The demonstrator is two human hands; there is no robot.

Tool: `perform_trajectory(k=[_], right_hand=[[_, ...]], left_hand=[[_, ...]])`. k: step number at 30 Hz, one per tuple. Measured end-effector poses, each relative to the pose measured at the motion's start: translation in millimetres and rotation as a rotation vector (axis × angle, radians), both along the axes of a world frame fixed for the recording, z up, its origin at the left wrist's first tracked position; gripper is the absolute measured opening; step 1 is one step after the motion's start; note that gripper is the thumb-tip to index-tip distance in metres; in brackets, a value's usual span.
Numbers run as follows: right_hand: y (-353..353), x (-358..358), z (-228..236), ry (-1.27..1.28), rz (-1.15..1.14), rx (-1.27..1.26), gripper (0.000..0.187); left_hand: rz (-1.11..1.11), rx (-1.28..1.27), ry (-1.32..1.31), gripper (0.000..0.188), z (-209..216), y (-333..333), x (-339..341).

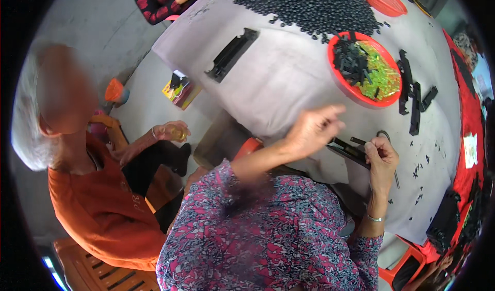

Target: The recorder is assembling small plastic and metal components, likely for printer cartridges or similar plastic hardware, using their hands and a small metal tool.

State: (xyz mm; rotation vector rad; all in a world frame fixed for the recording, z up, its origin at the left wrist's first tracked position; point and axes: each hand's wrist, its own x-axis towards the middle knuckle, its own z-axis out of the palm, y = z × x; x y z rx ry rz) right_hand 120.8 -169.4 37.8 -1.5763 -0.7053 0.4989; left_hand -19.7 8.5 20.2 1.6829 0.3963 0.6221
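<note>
My right hand [381, 159] is closed on a long black plastic piece [351, 153] at the table's near edge, with a smaller black strip [358, 141] by its fingertips. A dark loop [383, 134], perhaps a scissor handle, shows just beyond that hand. To the left, my left hand [315, 132] hovers just above the cloth, apart from the black piece. Its fingers are bent and smeared, so whether it holds anything is not clear. The red bowl [337, 87] beyond both hands holds black strips [350, 59] and shiny yellow-green pieces [379, 74].
A heap of small black pieces [309, 7] covers the far table. One long black part [232, 55] lies left of centre; several others [415, 108] lie right of the bowl. A person in orange [98, 213] sits at my left. Another person's sleeve [154, 2] shows far left.
</note>
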Motion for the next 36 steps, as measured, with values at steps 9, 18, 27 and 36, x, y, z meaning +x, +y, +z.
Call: perform_trajectory(k=[9, 18, 27, 36], right_hand=[[-4.6, 7.2, -4.9, 0.029, 0.003, 0.050, 0.008], [-1.8, 7.8, -5.8, 0.051, -0.018, 0.029, 0.008], [-4.7, 13.9, -3.5, 0.089, -0.088, -0.045, 0.009], [-22.0, -2.7, 10.9, 0.098, -0.123, -0.156, 0.014]], left_hand=[[0.380, 0.346, 0.058, 0.063, 18.0, 138.6, 17.2], [0.491, 0.441, 0.454, 0.069, 33.8, 230.9, 30.6], [-0.023, 0.198, 0.222, 0.046, 2.5, 86.8, 18.2], [-0.339, 0.579, 0.149, 0.047, -0.6, 17.2, 6.3]])
